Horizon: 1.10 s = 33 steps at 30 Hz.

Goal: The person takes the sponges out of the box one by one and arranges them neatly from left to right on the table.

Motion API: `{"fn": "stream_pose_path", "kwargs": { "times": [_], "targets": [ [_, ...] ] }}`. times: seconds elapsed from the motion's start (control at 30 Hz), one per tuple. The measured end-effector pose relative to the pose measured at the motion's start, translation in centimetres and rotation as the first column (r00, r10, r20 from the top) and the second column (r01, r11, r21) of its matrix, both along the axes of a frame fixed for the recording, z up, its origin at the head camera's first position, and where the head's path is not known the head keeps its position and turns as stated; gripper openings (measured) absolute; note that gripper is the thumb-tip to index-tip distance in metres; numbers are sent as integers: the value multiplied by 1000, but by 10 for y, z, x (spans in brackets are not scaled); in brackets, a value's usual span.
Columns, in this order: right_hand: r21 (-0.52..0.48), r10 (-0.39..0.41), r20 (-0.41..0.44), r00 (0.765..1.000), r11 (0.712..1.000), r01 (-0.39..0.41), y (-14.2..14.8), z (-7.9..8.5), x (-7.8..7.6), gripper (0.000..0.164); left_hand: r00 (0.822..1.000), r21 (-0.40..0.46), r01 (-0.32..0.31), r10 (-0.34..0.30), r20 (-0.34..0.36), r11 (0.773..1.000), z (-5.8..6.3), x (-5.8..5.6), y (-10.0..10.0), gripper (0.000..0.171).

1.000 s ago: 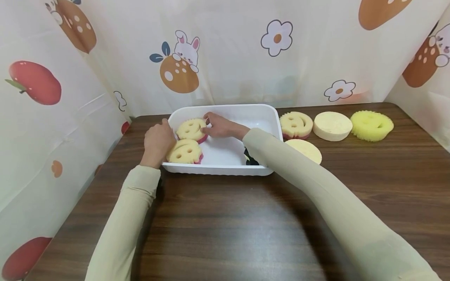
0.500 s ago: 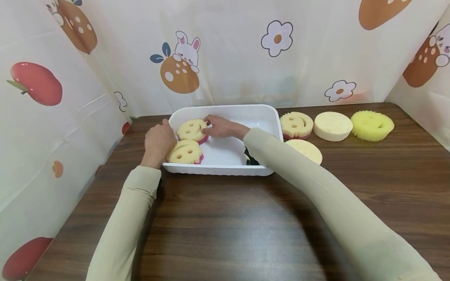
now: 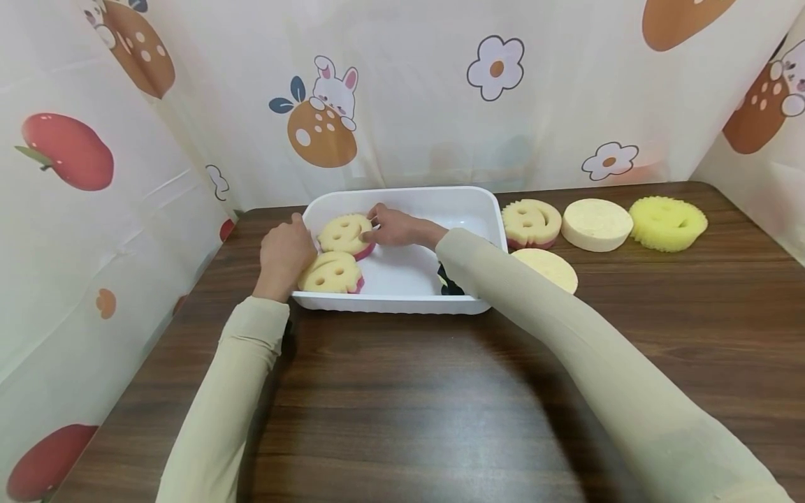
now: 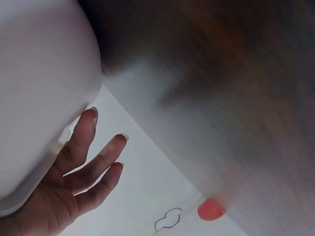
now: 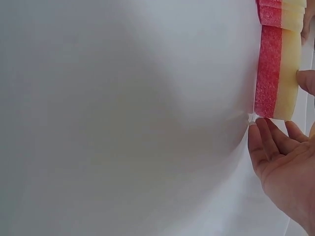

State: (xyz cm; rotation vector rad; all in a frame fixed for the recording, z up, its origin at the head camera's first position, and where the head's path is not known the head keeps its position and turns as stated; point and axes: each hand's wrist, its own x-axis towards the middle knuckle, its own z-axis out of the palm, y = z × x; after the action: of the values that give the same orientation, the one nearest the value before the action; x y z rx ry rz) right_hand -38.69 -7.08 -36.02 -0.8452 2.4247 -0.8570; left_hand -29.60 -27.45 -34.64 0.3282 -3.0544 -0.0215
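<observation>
Two smiley-face sponges, pale yellow over a pink-red base, lie at the left end of a white tray (image 3: 402, 305). My right hand (image 3: 402, 228) holds the far sponge (image 3: 344, 234) at its right edge. In the right wrist view the thumb is at the yellow face of this sponge (image 5: 280, 73), with the fingers by its side. Directly in front of it lies the near sponge (image 3: 330, 273), the two edges meeting. My left hand (image 3: 284, 255) grips the tray's left rim; in the left wrist view its fingers (image 4: 81, 137) reach down outside the wall.
Right of the tray stand another smiley sponge (image 3: 532, 223), a plain cream round sponge (image 3: 597, 225) and a bright yellow smiley sponge (image 3: 668, 223). A second plain round one (image 3: 549, 270) is partly behind my right sleeve. A printed curtain (image 3: 415, 105) hangs behind the wooden table (image 3: 402, 405).
Hands and tray hold nearly the same places. The far sponge has shifted very slightly to the right and nearer, with my right hand still on it.
</observation>
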Motion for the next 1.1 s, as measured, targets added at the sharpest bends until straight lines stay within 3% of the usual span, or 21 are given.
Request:
{"fn": "stream_pose_path", "kwargs": {
  "times": [0.7, 1.1],
  "targets": [
    [-87, -51, -71, 996, 995, 45, 0, 2, 2, 51, 1000, 0, 8, -8, -22, 1000, 0, 1, 0, 42],
    [-178, -72, -12, 997, 982, 69, 0, 3, 7, 51, 1000, 3, -2, 1, 17, 1000, 1, 3, -2, 44]
  ]
}}
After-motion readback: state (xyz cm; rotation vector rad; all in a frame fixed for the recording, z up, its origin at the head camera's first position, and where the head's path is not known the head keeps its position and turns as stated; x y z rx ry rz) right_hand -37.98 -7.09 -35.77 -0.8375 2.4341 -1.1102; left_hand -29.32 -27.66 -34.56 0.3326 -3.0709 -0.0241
